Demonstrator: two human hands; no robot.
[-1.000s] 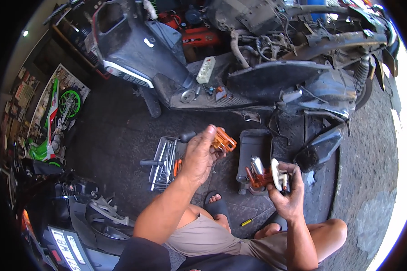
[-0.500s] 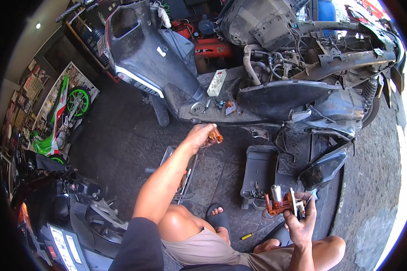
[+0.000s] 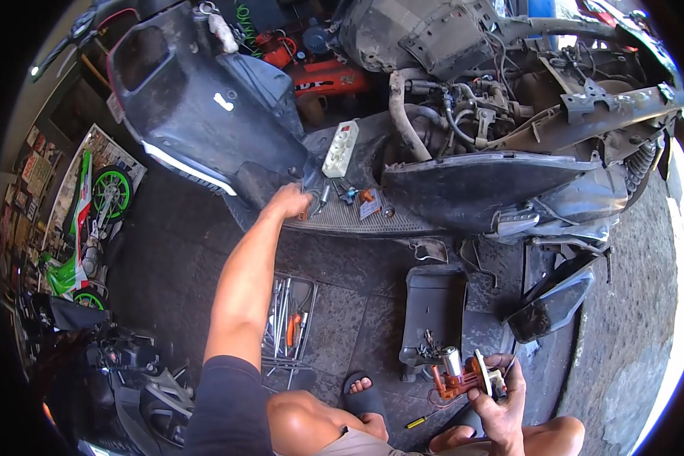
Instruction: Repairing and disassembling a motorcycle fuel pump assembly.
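My left hand (image 3: 290,201) is on the scooter's ribbed footboard (image 3: 357,222), fingers closed around the orange plastic part (image 3: 302,215), which is mostly hidden. Just right of it lie a silver cylindrical piece (image 3: 325,194), small blue fittings (image 3: 349,194) and a small orange piece with a card (image 3: 369,204). A white power strip (image 3: 340,149) rests above them. My right hand (image 3: 504,403) grips a pump-like assembly (image 3: 463,376) at the lower right, with an orange body, silver cylinder and white flange.
The dismantled black scooter (image 3: 197,114) spans the top. Below it are a tray of tools (image 3: 305,289), a dark plastic bin (image 3: 435,296), a loose black panel (image 3: 551,304) and a yellow-handled screwdriver (image 3: 416,422). A green minibike (image 3: 83,220) and another motorbike (image 3: 121,391) stand left.
My left hand has moved up and left with the orange part, from above the tool tray onto the footboard. My right hand has moved down, still holding the assembly.
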